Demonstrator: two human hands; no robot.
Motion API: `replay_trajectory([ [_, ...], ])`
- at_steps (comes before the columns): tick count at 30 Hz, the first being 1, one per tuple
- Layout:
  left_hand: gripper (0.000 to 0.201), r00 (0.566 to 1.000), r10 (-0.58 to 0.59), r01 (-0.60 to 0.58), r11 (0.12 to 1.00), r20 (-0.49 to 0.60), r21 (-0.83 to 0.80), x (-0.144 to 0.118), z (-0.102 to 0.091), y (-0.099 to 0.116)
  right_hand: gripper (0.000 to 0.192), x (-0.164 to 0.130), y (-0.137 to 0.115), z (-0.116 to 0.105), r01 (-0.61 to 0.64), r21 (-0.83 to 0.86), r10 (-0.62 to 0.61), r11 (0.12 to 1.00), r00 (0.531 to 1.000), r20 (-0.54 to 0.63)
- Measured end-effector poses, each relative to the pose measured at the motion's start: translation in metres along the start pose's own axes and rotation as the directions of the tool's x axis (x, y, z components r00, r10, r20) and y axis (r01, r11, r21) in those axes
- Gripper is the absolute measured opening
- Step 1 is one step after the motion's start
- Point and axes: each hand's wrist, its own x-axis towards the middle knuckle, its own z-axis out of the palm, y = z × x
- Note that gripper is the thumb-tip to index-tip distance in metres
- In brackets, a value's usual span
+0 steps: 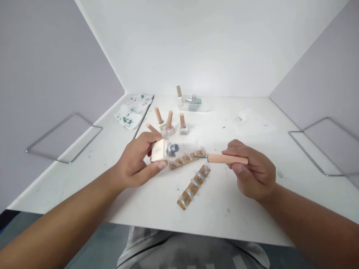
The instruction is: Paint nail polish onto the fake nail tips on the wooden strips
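My left hand [137,160] grips a small cream nail polish bottle [161,150], tipped on its side with its open grey neck facing right. My right hand [252,170] pinches the bottle's peach cap brush [227,158], held level with the bristle tip pointing left. The tip rests near the right end of a tan strip of clear nail tips [187,158] lying on the white table [224,201]. A second strip of nail tips [193,186] lies diagonally just in front of it, between my hands.
Three capped polish bottles [169,124] stand behind my left hand, and a fourth peach cap pokes out by my fingers. Further back sit a clear tray with bottles [190,101] and stained paper wipes [131,112]. Metal wire frames [322,145] flank both sides. White walls enclose the booth.
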Motion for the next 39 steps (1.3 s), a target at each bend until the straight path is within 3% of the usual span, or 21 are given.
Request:
replay_trajectory([
  [3, 0.033, 0.999, 0.028, -0.027, 0.999, 0.020, -0.028, -0.014, -0.002, 0.001, 0.033, -0.002, -0.004, 0.005, -0.059, 0.025, 0.059, 0.998, 0.998, 0.007],
  [9, 0.030, 0.998, 0.059, -0.056, 0.994, 0.038, -0.095, -0.021, 0.005, -0.004, 0.033, 0.006, -0.010, 0.013, 0.071, -0.018, -0.068, 0.997, 0.990, 0.124],
  [17, 0.030, 0.997, 0.036, -0.024, 0.988, 0.071, -0.154, -0.020, 0.005, 0.001, 0.030, 0.006, -0.006, 0.015, 0.091, -0.057, -0.081, 0.994, 0.984, 0.162],
  [30, 0.032, 0.990, 0.136, -0.130, 0.982, 0.037, -0.136, -0.015, 0.012, 0.007, 0.026, 0.008, -0.011, 0.016, 0.145, -0.058, -0.124, 0.988, 0.953, 0.276],
  [34, 0.033, 0.981, 0.183, -0.180, 0.982, 0.067, -0.051, -0.014, 0.013, 0.008, 0.024, 0.007, -0.012, 0.017, 0.136, -0.074, -0.107, 0.988, 0.944, 0.313],
  [39, 0.034, 0.975, 0.192, -0.183, 0.979, 0.113, -0.084, -0.014, 0.012, 0.007, 0.020, 0.005, -0.015, 0.018, 0.137, -0.142, -0.074, 0.980, 0.921, 0.381],
])
